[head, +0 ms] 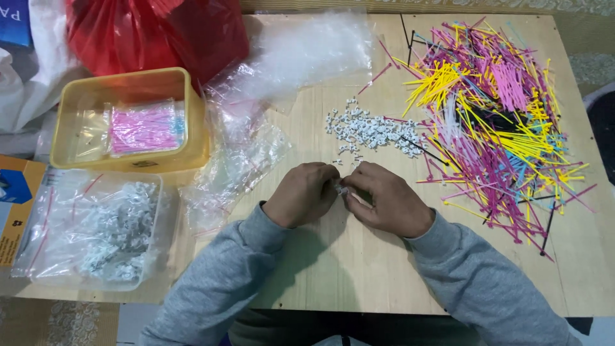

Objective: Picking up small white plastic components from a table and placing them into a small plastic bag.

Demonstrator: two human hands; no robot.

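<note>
My left hand and my right hand meet at the middle of a wooden table, fingertips pinched together on a small white plastic clip. Just beyond them lies a loose pile of small white clips. To the right spreads a big heap of coloured cable ties, pink, yellow, blue, black and white. Both forearms wear grey sleeves.
A yellow tub holding a bag of pink ties stands at the left. In front of it sits a clear tub with bagged white clips. Empty clear bags lie between; a red bag sits at the back.
</note>
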